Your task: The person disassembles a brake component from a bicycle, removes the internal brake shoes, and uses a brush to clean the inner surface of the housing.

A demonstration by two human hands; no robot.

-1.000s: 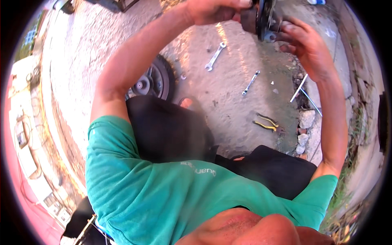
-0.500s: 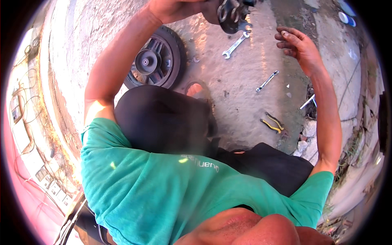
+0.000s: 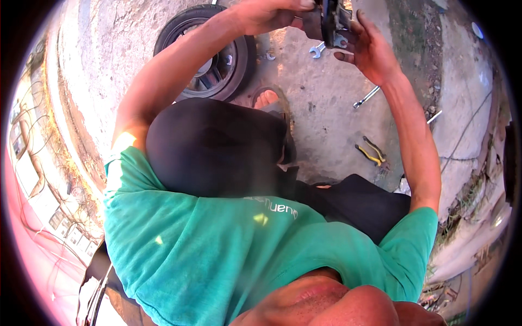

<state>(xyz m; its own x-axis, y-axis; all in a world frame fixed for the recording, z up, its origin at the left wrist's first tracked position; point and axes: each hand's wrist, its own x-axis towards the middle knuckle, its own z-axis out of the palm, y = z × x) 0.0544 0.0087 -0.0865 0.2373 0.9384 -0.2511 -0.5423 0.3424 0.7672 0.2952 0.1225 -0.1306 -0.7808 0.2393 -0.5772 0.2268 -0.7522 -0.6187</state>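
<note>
At the top edge, my left hand [image 3: 272, 15] is closed on a dark metal part [image 3: 329, 24] with shiny bits and a rounded end, perhaps a brake caliper; the frame cuts off its top. My right hand [image 3: 372, 51] grips the same part from the right, with fingers bent and thumb beneath. An open-ended spanner [image 3: 317, 51] lies on the ground just below, mostly hidden by the part. A slimmer chrome wrench [image 3: 365, 98] rests under my right wrist, its far end covered. Yellow-handled pliers [image 3: 371, 153] lie spread nearer to me.
A motorcycle wheel with a black tyre [image 3: 247, 68] lies flat at the left, beyond my bent knee [image 3: 212, 141]. My sandalled foot [image 3: 267, 99] stands on rough concrete. A thin white rod [image 3: 434, 117] shows beside my right forearm. Broken slabs [image 3: 462, 125] edge the right side.
My right hand, which was apart with fingers bent, has moved left onto the dark part. The part has turned in my left hand. The view has shifted, and the spanner is now mostly covered.
</note>
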